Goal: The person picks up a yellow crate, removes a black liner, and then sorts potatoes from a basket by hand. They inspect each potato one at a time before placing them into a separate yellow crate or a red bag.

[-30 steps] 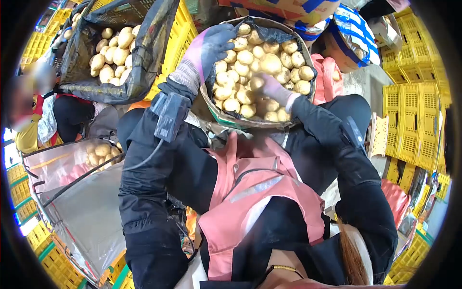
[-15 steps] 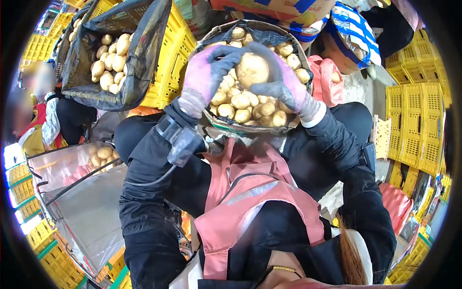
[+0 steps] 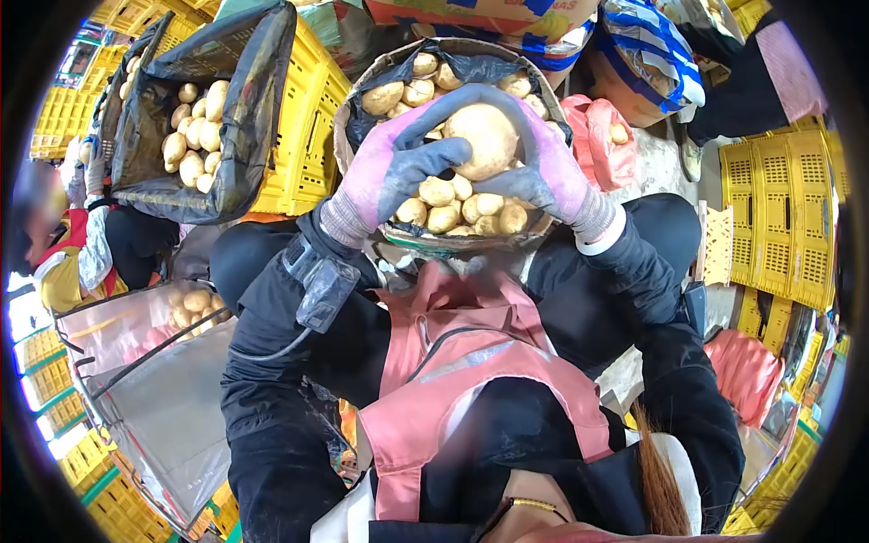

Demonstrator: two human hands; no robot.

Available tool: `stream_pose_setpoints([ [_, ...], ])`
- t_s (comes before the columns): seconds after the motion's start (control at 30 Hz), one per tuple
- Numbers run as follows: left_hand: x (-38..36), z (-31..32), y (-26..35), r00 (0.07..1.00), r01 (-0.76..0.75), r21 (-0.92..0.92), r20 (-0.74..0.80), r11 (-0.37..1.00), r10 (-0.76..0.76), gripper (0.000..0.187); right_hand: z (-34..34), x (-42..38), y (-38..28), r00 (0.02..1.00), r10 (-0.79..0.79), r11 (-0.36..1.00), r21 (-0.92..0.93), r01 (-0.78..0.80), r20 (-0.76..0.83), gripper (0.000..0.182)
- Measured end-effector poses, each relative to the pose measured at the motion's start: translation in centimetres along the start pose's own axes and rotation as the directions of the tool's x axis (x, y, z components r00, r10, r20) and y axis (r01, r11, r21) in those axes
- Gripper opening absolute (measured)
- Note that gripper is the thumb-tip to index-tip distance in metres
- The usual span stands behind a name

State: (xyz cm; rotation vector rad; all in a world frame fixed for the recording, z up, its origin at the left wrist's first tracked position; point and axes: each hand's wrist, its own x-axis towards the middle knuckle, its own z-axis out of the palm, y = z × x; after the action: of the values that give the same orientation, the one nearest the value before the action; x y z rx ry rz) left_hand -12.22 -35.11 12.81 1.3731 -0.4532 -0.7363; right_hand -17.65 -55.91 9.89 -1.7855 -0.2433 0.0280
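Observation:
A large round potato (image 3: 482,140) is held between my two gloved hands above a round container (image 3: 342,136) lined with dark plastic. My left hand (image 3: 398,163) is curled against the potato's left side, thumb and fingers bent round it. On the other side my right hand (image 3: 543,158) wraps the potato's right and upper edge. Both gloves are purple with grey fingers. Many smaller potatoes (image 3: 444,218) lie in the container below and around the hands.
At upper left, a yellow crate (image 3: 312,118) adjoins a dark-lined bin (image 3: 244,163) of potatoes. A pink bag (image 3: 599,145) and taped box (image 3: 638,81) stand right of the container. Yellow crates (image 3: 783,217) are stacked right. Other people are at far left and upper right.
My left hand has moved down and closed against the large potato's side. The view has shifted slightly, and a person's arms show more at the upper left and upper right.

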Motion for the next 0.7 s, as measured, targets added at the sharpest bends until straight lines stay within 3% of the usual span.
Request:
stream_pose_setpoints([
  [0.03,0.0,-0.1,-0.2,0.997,-0.054,0.137,-0.05,0.989,0.061,0.043,-0.1,0.1,-0.1,1.0,0.004,1.0,0.002,-0.004,0.002,0.084],
  [0.13,0.6,-0.8,-0.8,0.982,-0.138,0.064,-0.124,0.988,0.145,0.032,-0.4,0.5,-0.3,0.997,-0.033,0.998,0.051,0.03,0.065,0.086],
  [0.2,0.8,-0.8,-0.7,0.974,-0.146,0.056,-0.168,0.988,0.154,0.027,-0.1,0.9,-0.1,0.996,-0.001,0.943,0.331,-0.029,0.09,0.089],
  [0.23,0.9,-0.9,-0.6,0.971,-0.173,0.069,-0.157,0.982,0.182,0.027,-0.2,1.1,-0.1,0.996,-0.003,0.943,0.332,-0.027,0.091,0.089],
  [0.4,0.7,-0.4,0.2,0.963,-0.189,0.033,-0.19,0.981,0.192,0.03,-0.2,1.7,-0.1,0.994,-0.033,0.953,0.302,0.0,0.105,0.087],
  [0.43,0.7,-0.4,0.6,0.971,-0.163,0.094,-0.158,0.982,0.177,0.035,0.0,1.9,0.0,0.994,-0.034,0.953,0.303,-0.001,0.109,0.087],
  [0.47,0.7,-0.4,0.8,0.979,-0.139,0.157,-0.127,0.978,0.159,0.042,0.1,2.1,0.1,0.998,-0.03,0.979,0.202,0.018,0.057,0.085],
  [0.5,1.6,-0.6,-1.6,0.949,-0.236,0.392,-0.107,0.89,0.298,0.052,0.2,2.3,0.2,0.999,-0.033,0.995,0.096,0.033,0.001,0.083],
  [0.53,0.8,0.2,-0.2,0.968,-0.172,0.394,-0.104,0.903,0.229,0.052,0.5,2.3,0.7,0.999,-0.035,0.995,0.094,0.035,0.002,0.083],
  [0.6,2.1,-0.6,-3.7,0.9,-0.304,0.323,-0.21,0.896,0.381,0.038,1.2,1.9,2.0,0.989,-0.132,0.987,-0.102,0.124,-0.072,0.08],
  [0.67,2.1,-1.2,-2.9,0.94,-0.158,0.016,-0.303,0.987,0.156,0.028,1.5,1.7,0.8,0.989,-0.127,0.991,-0.055,0.123,-0.08,0.081],
  [0.7,1.7,-1.3,-2.5,0.91,-0.097,0.169,-0.384,0.981,0.157,0.024,1.4,1.4,-0.1,0.99,-0.131,0.987,-0.099,0.125,-0.059,0.08],
])
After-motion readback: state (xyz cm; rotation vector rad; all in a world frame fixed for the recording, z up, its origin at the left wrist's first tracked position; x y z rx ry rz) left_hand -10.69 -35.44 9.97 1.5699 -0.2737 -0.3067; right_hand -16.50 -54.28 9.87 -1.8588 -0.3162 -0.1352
